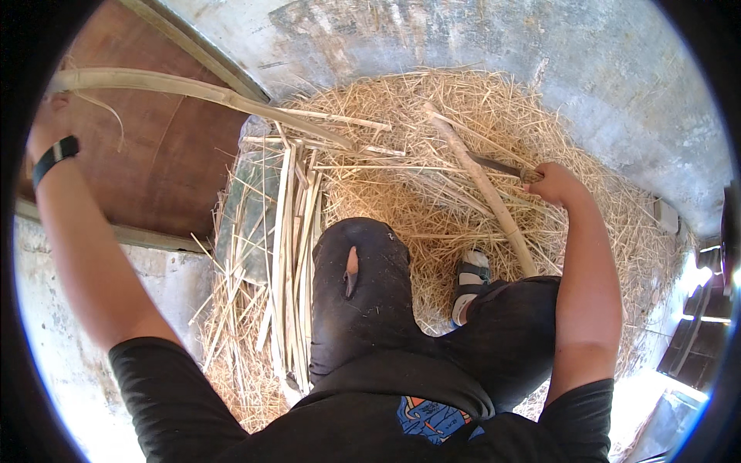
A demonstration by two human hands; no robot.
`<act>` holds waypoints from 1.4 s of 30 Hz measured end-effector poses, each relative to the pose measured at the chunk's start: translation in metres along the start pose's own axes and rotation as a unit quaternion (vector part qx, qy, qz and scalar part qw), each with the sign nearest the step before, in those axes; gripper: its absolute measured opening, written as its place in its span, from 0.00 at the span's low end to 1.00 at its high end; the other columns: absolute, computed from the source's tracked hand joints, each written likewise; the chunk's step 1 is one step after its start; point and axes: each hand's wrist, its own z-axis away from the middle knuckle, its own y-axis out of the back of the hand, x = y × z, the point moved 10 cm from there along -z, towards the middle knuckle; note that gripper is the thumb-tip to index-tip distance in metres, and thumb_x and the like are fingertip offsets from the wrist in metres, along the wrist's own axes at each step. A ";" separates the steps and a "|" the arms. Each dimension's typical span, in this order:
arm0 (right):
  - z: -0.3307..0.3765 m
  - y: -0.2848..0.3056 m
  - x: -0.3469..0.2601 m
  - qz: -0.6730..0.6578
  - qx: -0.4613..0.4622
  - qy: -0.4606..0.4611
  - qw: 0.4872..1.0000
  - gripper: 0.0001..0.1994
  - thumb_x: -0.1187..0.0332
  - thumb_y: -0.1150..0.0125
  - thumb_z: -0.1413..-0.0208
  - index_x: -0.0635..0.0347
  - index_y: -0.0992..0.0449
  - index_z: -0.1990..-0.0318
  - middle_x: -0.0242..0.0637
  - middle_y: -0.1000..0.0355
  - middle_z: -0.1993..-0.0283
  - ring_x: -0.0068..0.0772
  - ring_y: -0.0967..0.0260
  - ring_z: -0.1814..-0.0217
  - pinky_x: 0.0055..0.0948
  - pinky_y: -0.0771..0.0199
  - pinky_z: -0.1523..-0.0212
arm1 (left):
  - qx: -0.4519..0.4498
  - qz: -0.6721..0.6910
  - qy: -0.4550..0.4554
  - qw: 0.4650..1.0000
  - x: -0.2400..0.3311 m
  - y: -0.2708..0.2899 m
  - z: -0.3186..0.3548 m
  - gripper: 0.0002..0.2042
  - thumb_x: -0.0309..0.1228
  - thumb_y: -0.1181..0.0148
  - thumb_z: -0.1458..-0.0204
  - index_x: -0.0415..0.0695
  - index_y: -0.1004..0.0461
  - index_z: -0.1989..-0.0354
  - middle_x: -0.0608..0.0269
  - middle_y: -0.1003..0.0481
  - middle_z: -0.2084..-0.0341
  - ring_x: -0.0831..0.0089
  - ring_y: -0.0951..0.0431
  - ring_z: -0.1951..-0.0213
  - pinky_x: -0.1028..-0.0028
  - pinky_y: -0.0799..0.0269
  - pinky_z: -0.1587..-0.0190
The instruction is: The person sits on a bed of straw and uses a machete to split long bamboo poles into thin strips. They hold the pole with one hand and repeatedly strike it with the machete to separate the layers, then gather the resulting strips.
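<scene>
I see my left hand raised far out to the side, its fingers wrapped around the thick end of a long pale split cane that arcs away from it toward the middle of the straw pile. A black band sits on that wrist, just below the hand. My right hand is closed in a fist around the handle of a dark blade, which points away from the hand toward the left, lying low over the straw. Just beside and below that blade runs a round bamboo stick, slanting from beyond the hand down toward my foot in a grey sandal (I cannot tell whether the blade touches the stick or only passes over it). Between my two hands, nearer my knees, a bundle of thin flat strips lies lengthwise on the straw, beside a flat greenish slab. My black trousers have a small tear over the knee, nearer to me than both hands. Under my left arm a brown wooden board slopes away, and grey concrete floor lies beyond the right hand.
</scene>
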 end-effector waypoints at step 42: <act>0.034 0.006 -0.250 -0.305 0.082 0.324 0.892 0.21 0.60 0.32 0.45 0.65 0.26 0.50 0.41 0.25 0.68 0.33 0.27 0.68 0.37 0.30 0.66 | -0.080 0.399 0.152 0.901 -0.005 -0.003 0.107 0.19 0.47 0.45 0.36 0.41 0.30 0.56 0.71 0.42 0.79 0.77 0.42 0.76 0.75 0.40 0.70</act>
